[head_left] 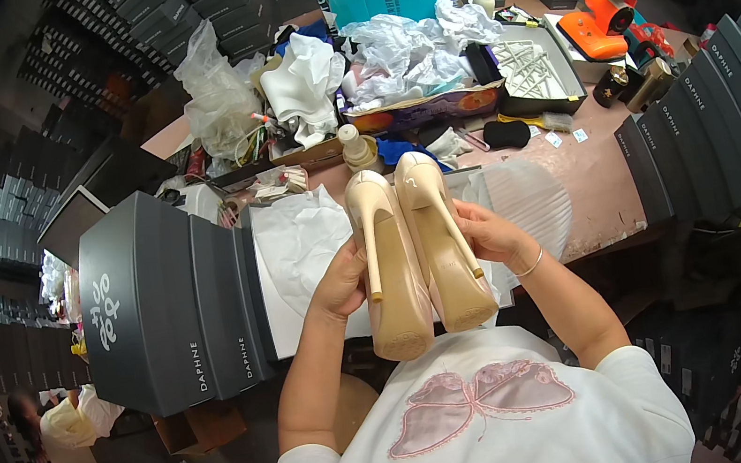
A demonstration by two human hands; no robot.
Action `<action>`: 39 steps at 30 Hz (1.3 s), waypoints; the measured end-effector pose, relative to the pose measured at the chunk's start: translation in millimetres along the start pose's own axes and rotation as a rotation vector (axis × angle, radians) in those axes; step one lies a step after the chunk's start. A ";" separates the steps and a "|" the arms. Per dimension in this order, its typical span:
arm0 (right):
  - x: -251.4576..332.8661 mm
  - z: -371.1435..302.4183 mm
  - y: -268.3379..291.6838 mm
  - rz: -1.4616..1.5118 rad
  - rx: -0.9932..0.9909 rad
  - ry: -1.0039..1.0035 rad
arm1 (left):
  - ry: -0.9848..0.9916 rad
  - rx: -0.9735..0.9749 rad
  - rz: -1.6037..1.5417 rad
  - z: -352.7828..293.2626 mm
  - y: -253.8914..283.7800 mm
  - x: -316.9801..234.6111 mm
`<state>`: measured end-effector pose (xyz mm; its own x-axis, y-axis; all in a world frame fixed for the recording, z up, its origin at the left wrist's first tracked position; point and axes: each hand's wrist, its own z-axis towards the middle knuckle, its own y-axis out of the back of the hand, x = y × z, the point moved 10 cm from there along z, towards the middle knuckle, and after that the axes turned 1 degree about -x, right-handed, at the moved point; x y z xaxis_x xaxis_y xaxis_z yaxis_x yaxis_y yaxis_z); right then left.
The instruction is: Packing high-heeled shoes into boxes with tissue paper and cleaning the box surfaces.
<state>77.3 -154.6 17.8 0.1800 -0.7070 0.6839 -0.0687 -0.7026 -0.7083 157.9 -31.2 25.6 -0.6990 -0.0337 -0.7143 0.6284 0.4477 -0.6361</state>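
A pair of beige high-heeled shoes is held up side by side in front of me, soles and thin heels facing me, toes pointing down. My left hand point(346, 278) grips the left shoe point(397, 308) along its outer side. Around the outer side of the right shoe point(450, 287) my right hand point(492, 235) is closed; a bracelet circles that wrist. Behind the shoes lies an open shoebox with white tissue paper point(301, 241) in it. A translucent ribbed sheet point(528, 209) rests to the right of the shoes.
Dark shoeboxes point(149, 310) stand at the left, and another row point(705, 118) at the right. Across the back are a carton of crumpled paper point(411, 50), a tray of white sticks point(532, 67), a bottle point(358, 148) and an orange tool point(597, 24). A person point(80, 419) is at the far left.
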 end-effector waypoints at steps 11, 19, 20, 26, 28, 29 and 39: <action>4.8 -11.5 21.6 -0.073 -0.055 0.055 | 0.024 0.022 0.112 17.4 -7.8 11.3; 43.1 -16.0 -3.6 -0.353 -0.049 0.204 | -0.029 -0.037 0.570 -8.1 -16.5 -29.3; 54.1 -20.3 -10.7 -0.450 -0.051 0.248 | -0.002 -0.024 0.719 -16.4 -14.2 -37.7; 83.2 -52.2 -100.4 -1.567 -0.004 0.762 | -0.179 0.083 1.055 -39.1 12.3 -21.7; 61.8 -55.1 -128.2 -1.794 0.153 0.859 | -0.135 -0.056 0.554 -37.4 30.7 5.2; 47.3 -56.1 -138.4 -1.898 0.220 0.888 | -0.108 -0.116 0.299 -34.8 37.3 22.2; 19.7 -52.7 -89.2 -1.189 -0.114 0.291 | -0.151 -0.097 -0.313 -12.7 6.0 73.6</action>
<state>35.2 -110.1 103.7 -0.0352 0.3971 0.9171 -0.0993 -0.9145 0.3921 105.9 -19.7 -27.1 -0.7893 -0.3112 -0.5293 0.3520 0.4770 -0.8053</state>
